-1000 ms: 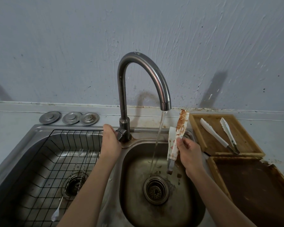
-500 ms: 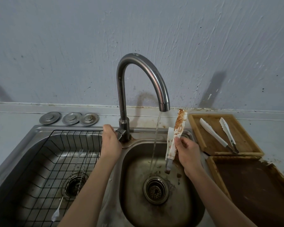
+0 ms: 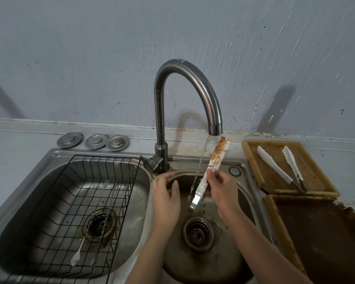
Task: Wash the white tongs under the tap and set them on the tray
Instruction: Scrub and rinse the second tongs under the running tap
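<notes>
Right hand [image 3: 219,186] pinches the dirty white tongs [image 3: 210,170] mid-frame, tilted, touching the tap [image 3: 193,95] stream over the right basin [image 3: 203,261]. Left hand [image 3: 165,196] hovers w/ fingers relaxed, holding nothing, by basin's rear rim. Tray [image 3: 252,158] at right edge, holding another pair of tongs [image 3: 279,167].

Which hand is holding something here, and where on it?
The right hand pinches the stained white tongs around mid-length, soiled tips up. The left hand holds nothing.
</notes>
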A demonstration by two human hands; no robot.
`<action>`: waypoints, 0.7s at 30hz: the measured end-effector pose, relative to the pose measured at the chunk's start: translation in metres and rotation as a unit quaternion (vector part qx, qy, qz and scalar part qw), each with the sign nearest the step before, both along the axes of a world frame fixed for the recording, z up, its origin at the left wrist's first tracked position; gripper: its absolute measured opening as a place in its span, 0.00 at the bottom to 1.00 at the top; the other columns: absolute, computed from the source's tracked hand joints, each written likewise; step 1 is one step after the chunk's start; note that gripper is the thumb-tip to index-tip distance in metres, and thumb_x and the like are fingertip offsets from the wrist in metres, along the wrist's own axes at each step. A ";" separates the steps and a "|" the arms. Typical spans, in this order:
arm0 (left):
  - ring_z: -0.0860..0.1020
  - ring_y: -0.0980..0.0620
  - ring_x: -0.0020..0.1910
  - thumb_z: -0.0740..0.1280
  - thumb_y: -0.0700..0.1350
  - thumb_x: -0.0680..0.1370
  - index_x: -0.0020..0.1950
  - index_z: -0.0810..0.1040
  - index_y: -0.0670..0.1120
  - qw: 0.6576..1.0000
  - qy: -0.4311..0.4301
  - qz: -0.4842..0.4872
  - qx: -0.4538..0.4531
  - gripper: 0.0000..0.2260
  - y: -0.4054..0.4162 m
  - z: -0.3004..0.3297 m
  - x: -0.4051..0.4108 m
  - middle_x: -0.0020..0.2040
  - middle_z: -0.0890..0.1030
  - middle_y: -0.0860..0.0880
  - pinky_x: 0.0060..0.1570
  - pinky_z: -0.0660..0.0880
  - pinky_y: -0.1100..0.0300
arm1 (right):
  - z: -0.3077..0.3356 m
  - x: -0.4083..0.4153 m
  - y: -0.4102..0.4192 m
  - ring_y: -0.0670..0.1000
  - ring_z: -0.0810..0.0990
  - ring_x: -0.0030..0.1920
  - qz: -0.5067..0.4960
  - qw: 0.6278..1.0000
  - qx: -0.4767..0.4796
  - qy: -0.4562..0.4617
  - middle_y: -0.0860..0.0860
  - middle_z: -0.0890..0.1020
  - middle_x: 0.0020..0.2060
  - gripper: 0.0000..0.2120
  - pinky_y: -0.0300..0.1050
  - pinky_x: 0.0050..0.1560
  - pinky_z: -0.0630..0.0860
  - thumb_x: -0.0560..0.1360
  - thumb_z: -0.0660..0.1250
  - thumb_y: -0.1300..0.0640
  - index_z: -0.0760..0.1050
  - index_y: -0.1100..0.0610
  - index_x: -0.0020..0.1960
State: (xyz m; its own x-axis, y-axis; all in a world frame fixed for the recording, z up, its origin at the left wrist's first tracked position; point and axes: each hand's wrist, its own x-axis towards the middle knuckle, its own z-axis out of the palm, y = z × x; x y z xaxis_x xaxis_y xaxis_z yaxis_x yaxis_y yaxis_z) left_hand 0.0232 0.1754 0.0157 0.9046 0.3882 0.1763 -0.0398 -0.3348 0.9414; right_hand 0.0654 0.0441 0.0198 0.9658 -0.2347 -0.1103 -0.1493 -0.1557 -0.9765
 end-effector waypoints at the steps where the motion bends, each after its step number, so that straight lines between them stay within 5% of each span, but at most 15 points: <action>1: 0.74 0.53 0.57 0.62 0.38 0.78 0.57 0.73 0.48 1.000 -0.005 0.002 -0.007 0.09 0.006 0.003 0.005 0.59 0.73 0.48 0.55 0.72 0.65 | 0.002 0.000 0.000 0.51 0.83 0.39 -0.002 1.000 0.004 0.000 0.51 0.84 0.37 0.07 0.50 0.41 0.82 0.76 0.65 0.52 0.78 0.53 0.41; 5: 0.73 0.53 0.54 0.64 0.39 0.77 0.64 0.68 0.44 0.996 -0.037 0.078 0.001 0.17 0.023 0.019 0.026 0.61 0.71 0.45 0.54 0.73 0.61 | 0.009 -0.001 0.003 0.51 0.85 0.38 0.018 0.999 0.033 0.018 0.54 0.84 0.39 0.07 0.45 0.36 0.82 0.77 0.63 0.52 0.77 0.55 0.46; 8: 0.66 0.51 0.61 0.68 0.42 0.75 0.65 0.67 0.47 0.983 -0.033 0.134 0.117 0.20 0.037 0.024 0.045 0.65 0.67 0.43 0.60 0.63 0.70 | 0.014 -0.002 0.010 0.53 0.86 0.37 0.060 0.995 0.073 0.024 0.58 0.84 0.41 0.09 0.48 0.34 0.82 0.80 0.58 0.54 0.72 0.59 0.52; 10: 0.64 0.45 0.67 0.66 0.43 0.76 0.62 0.72 0.46 0.978 0.049 0.110 0.170 0.15 0.049 0.021 0.059 0.66 0.68 0.42 0.64 0.60 0.59 | 0.016 -0.003 0.014 0.55 0.85 0.35 0.077 0.991 0.110 0.024 0.59 0.83 0.41 0.07 0.47 0.33 0.82 0.81 0.53 0.55 0.67 0.58 0.55; 13: 0.74 0.46 0.53 0.61 0.36 0.77 0.50 0.74 0.42 0.989 0.067 0.066 0.116 0.05 0.057 0.013 0.069 0.55 0.76 0.41 0.51 0.69 0.56 | 0.017 -0.005 0.017 0.57 0.85 0.36 0.087 0.987 0.129 0.027 0.60 0.83 0.41 0.04 0.50 0.34 0.83 0.82 0.51 0.56 0.64 0.54 0.53; 21: 0.70 0.47 0.41 0.56 0.26 0.71 0.42 0.66 0.43 0.988 0.022 0.099 0.117 0.12 0.058 -0.001 0.070 0.44 0.74 0.42 0.40 0.65 0.58 | 0.012 -0.007 0.019 0.57 0.85 0.36 0.089 0.984 0.155 0.028 0.61 0.83 0.39 0.07 0.45 0.30 0.81 0.82 0.51 0.56 0.65 0.50 0.48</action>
State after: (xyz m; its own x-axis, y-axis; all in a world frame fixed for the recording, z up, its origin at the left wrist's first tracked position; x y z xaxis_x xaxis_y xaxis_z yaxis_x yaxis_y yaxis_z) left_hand 0.0932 0.2334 0.0146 0.8243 0.5106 0.2445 0.0871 -0.5412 0.8364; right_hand 0.0589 0.0629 0.0322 0.9787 -0.0095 -0.2050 -0.2024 0.1191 -0.9720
